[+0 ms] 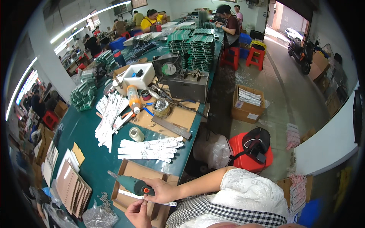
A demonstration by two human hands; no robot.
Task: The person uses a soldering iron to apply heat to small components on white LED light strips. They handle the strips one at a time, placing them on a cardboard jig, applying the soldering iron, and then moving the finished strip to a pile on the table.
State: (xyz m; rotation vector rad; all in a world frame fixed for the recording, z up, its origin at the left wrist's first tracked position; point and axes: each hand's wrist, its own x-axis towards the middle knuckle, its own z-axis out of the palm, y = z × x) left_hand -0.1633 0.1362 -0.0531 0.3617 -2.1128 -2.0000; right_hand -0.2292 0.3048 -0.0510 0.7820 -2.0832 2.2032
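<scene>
My right hand point(161, 190) is closed around the near end of a dark green hand-held power tool point(131, 184) with an orange ring at that end. The tool's grey tail points to the far left. Just below it, my left hand point(138, 213) pinches with thumb and forefinger. What lies between those fingertips is too small to make out. A narrow white strip point(129, 194) runs under the tool and my right hand, over an open cardboard box point(118, 201). More white strips point(150, 149) lie fanned out beyond the box.
A second strip pile point(110, 117), a spool point(136, 134), an orange-capped bottle point(133, 98), pliers point(150, 110) and a flat metal bar point(171, 127) lie farther off. Brown boards point(72, 188) and a plastic bag point(99, 217) are at left. The table's edge drops off at right, beside a red stool point(243, 150).
</scene>
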